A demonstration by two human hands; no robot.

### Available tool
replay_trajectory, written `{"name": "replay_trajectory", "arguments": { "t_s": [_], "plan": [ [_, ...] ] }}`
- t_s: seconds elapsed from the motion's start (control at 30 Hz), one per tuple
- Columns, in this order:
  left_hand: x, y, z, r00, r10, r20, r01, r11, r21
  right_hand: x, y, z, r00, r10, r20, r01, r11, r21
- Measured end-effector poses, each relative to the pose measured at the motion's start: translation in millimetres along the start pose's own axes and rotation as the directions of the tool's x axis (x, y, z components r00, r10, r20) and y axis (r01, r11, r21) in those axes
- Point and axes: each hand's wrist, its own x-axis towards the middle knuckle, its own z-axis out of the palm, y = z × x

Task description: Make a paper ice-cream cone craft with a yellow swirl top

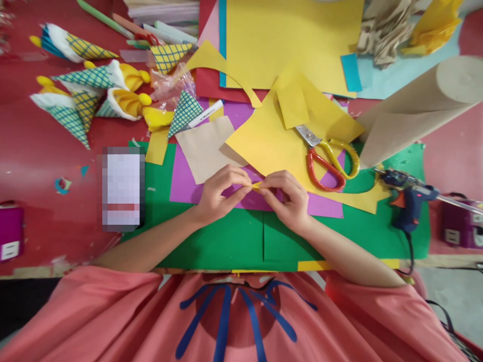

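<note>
Head view: left hand (218, 193) and right hand (286, 198) both pinching one small yellow paper scrap (256, 186) between fingertips, above the purple sheet (183, 182) on the green mat (226, 241). Likely to slip or tear, being so tiny between two pulling grips. Nearby: one pair of scissors (327, 157), one glue gun (407, 198), one cardboard roll (418, 108).

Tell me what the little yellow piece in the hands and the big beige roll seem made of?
The yellow piece, pinched between left hand and right hand, looks like thin matte craft paper or foam. The beige roll looks like matte brown kraft paper, wound in layers.
</note>
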Motion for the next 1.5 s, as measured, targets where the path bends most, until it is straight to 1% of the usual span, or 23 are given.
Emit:
{"name": "replay_trajectory", "arguments": {
  "t_s": [0.13, 0.23, 0.3, 0.37, 0.43, 0.5, 0.63, 0.73, 0.87, 0.97, 1.07, 1.13, 1.17, 1.23, 1.3, 1.37, 1.5],
  "plan": [
    [-5.8, -5.3, 2.4, 0.996, -0.085, -0.013, 0.083, 0.991, -0.103, 1.6, 0.2, -0.4, 0.997, 0.077, 0.005, -0.077, 0.996, 0.055],
    [-7.3, -5.4, 1.9, 0.991, -0.132, -0.003, 0.131, 0.986, -0.107, 1.8, 0.7, -1.7, 0.995, 0.100, 0.013, -0.100, 0.992, 0.078],
    [-5.7, -3.4, 1.1, 0.995, -0.100, 0.020, 0.101, 0.991, -0.083, 0.9, 1.3, -2.7, 0.989, 0.145, 0.032, -0.147, 0.984, 0.101],
    [-3.2, -1.4, 0.5, 0.996, -0.028, 0.084, 0.033, 0.998, -0.058, -0.2, 1.9, -3.4, 0.976, 0.197, 0.091, -0.209, 0.965, 0.157],
    [-1.0, -0.1, 0.2, 0.986, 0.030, 0.165, -0.021, 0.998, -0.057, -0.8, 2.2, -3.6, 0.952, 0.254, 0.171, -0.291, 0.926, 0.239],
    [0.1, 0.3, 0.3, 0.978, 0.048, 0.204, -0.033, 0.996, -0.077, -0.6, 2.1, -3.3, 0.924, 0.304, 0.234, -0.369, 0.871, 0.326],
    [-0.8, -0.1, 0.8, 0.983, 0.030, 0.180, -0.013, 0.995, -0.095, 1.7, 1.3, -2.5, 0.885, 0.376, 0.274, -0.462, 0.776, 0.428],
    [-2.3, -0.7, 0.9, 0.990, 0.012, 0.142, 0.000, 0.996, -0.086, 2.8, 1.1, -2.3, 0.873, 0.407, 0.268, -0.487, 0.748, 0.451],
    [-4.4, -1.5, 1.1, 0.994, 0.000, 0.109, 0.008, 0.997, -0.072, 1.6, 1.6, -2.2, 0.878, 0.408, 0.251, -0.479, 0.754, 0.449],
    [-6.4, -1.9, 1.8, 0.997, -0.008, 0.071, 0.012, 0.998, -0.057, 0.4, 2.0, -2.0, 0.893, 0.391, 0.222, -0.450, 0.785, 0.425],
    [-7.5, -1.9, 2.1, 0.996, -0.087, 0.016, 0.088, 0.994, -0.065, 0.1, 2.3, -1.8, 0.911, 0.377, 0.168, -0.412, 0.831, 0.373],
    [-6.7, -1.7, 1.6, 0.988, -0.152, 0.022, 0.154, 0.984, -0.090, 0.4, 2.3, -1.8, 0.927, 0.358, 0.112, -0.374, 0.873, 0.312],
    [-5.8, -1.5, 1.1, 0.986, -0.163, 0.034, 0.166, 0.981, -0.097, 0.6, 2.3, -1.9, 0.937, 0.337, 0.086, -0.348, 0.895, 0.278],
    [-3.3, -1.2, 0.1, 0.991, -0.125, 0.036, 0.128, 0.988, -0.087, 1.2, 2.1, -2.0, 0.961, 0.269, 0.058, -0.275, 0.936, 0.220],
    [-1.0, -0.9, -0.6, 0.998, -0.055, 0.005, 0.055, 0.997, -0.051, 1.9, 1.7, -1.9, 0.979, 0.197, 0.058, -0.204, 0.962, 0.180],
    [0.6, -0.5, -0.7, 1.000, -0.001, -0.010, 0.001, 1.000, -0.012, 2.6, 1.2, -1.6, 0.988, 0.144, 0.063, -0.152, 0.977, 0.148],
    [1.0, 0.6, 0.2, 0.998, 0.065, 0.013, -0.065, 0.996, 0.062, 3.3, 1.3, -0.8, 0.996, 0.075, 0.053, -0.081, 0.989, 0.124]
  ]
}}
